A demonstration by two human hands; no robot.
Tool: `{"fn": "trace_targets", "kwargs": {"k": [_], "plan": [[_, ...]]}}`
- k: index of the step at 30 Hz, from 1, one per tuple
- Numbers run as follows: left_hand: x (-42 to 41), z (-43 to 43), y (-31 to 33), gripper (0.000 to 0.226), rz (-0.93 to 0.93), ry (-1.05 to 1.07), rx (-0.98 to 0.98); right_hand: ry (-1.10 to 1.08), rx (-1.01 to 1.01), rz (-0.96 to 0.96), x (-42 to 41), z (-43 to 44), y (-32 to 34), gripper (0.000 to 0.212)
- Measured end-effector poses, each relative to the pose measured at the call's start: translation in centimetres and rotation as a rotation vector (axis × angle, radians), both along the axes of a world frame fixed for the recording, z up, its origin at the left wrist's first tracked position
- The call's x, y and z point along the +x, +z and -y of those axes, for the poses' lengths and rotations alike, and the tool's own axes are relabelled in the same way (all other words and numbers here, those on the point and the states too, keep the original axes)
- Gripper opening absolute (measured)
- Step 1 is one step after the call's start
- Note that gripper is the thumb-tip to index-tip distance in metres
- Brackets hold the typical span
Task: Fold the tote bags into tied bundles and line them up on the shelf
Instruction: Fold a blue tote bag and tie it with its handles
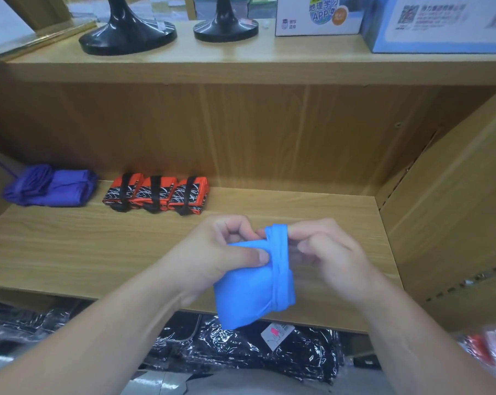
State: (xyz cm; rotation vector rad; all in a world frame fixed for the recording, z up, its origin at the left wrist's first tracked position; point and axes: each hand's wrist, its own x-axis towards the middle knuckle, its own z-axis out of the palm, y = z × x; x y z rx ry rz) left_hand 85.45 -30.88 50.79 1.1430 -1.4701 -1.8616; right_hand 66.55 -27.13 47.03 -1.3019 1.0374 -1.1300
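Observation:
A folded blue tote bag (249,289) hangs in the air in front of the wooden shelf (98,243). My left hand (224,249) pinches its upper left part, thumb pressed on the cloth. My right hand (323,252) grips the blue strap (278,252) that runs around the bundle from top to bottom. At the back of the shelf lie three orange bundles (157,193) with black bands, side by side. Left of them sits a purple folded bag (51,185).
The upper shelf holds two black stand bases (127,35), (225,27) and printed boxes (318,15), (440,24). A wooden side panel (452,218) closes the shelf on the right. Black plastic-wrapped goods (241,349) lie below the shelf edge.

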Motion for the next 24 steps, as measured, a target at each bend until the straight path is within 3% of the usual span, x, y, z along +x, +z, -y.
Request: {"fn": "trace_targets", "kwargs": {"k": [3, 8, 12, 16, 18, 24], "plan": [[0.8, 0.6, -0.3, 0.025, -0.038, 0.038, 0.018, 0.018, -0.025, -0.088, -0.1, 0.2, 0.3, 0.024], [0.7, 1.1, -1.0, 0.025, -0.076, 0.174, 0.031, -0.139, -0.014, 0.037, 0.8, 0.8, 0.1, 0.009], [0.8, 1.1, -1.0, 0.032, -0.008, 0.04, -0.025, -0.221, 0.074, -0.007, 1.6, 1.1, -0.1, 0.005], [1.3, 1.3, -1.0, 0.034, 0.099, -0.078, -0.096, -0.023, 0.106, -0.109, 1.4, 1.1, -0.1, 0.03], [1.4, 1.4, -1.1, 0.034, 0.045, -0.026, -0.093, -0.021, 0.085, -0.039, 0.9, 1.2, 0.1, 0.031], [0.9, 1.5, -1.5, 0.039, -0.137, 0.076, -0.068, -0.1, -0.033, 0.093, 0.8, 1.3, 0.2, 0.005]]}}
